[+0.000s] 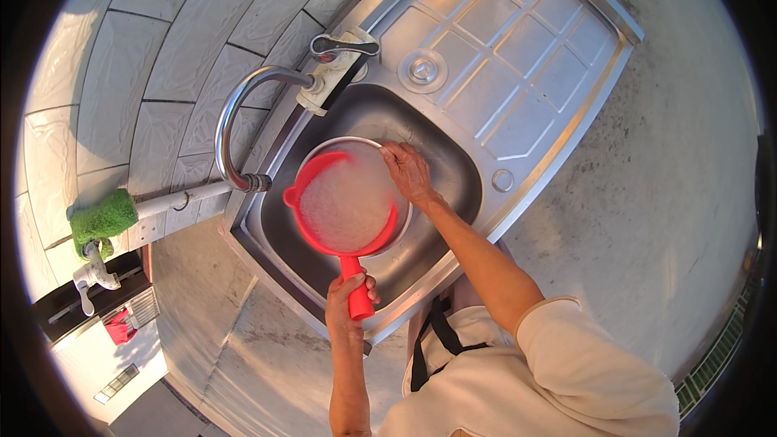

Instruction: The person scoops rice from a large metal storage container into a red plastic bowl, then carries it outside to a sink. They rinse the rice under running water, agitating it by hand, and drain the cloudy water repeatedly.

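Observation:
My left hand (350,298) is wrapped round the handle of a red plastic strainer (310,231), near the sink's front edge. The strainer's round head is tilted in a pale-rimmed bowl (400,233), and part of its red rim dips under cloudy, whitish liquid (344,198). With its fingers at the bowl's upper right rim, my right hand (409,173) holds the bowl. Both bowl and strainer head are inside the steel sink basin (449,158). What lies under the cloudy surface is hidden.
A curved chrome faucet (231,125) arches over the basin's left side, its lever (344,45) behind. The ribbed steel drainboard (510,57) extends to the upper right. On the left, a green cloth or sponge (104,217) wraps a pipe above a tap (95,277), beside a tiled wall (198,28).

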A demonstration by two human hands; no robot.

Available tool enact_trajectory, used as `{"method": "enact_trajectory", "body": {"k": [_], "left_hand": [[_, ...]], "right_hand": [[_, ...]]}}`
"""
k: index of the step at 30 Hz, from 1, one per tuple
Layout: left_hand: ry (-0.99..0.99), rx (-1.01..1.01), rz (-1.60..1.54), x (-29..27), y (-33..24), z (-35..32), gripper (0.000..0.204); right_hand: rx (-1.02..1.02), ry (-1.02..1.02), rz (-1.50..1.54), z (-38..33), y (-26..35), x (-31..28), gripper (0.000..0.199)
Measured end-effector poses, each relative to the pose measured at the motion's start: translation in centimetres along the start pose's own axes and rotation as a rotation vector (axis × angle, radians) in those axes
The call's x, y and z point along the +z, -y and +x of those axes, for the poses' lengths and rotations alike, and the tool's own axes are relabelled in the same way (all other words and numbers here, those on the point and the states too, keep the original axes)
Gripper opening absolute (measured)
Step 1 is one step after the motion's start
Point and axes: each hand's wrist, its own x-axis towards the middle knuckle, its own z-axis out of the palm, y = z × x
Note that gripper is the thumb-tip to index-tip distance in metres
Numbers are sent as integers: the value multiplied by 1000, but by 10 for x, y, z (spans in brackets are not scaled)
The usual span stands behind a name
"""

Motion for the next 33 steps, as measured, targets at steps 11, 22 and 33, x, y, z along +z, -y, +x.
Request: {"method": "enact_trajectory", "body": {"k": [11,22,33], "left_hand": [[181,-128,-164,-18,16,18,19],[191,5,-274,-20,15,-12,21],[40,166,-126,-43,3,-64,28]], "right_hand": [[21,-11,29,-3,-3,0,32],[-57,10,17,-1,0,-3,34],[-17,-15,0,-1,-2,2,35]]}}
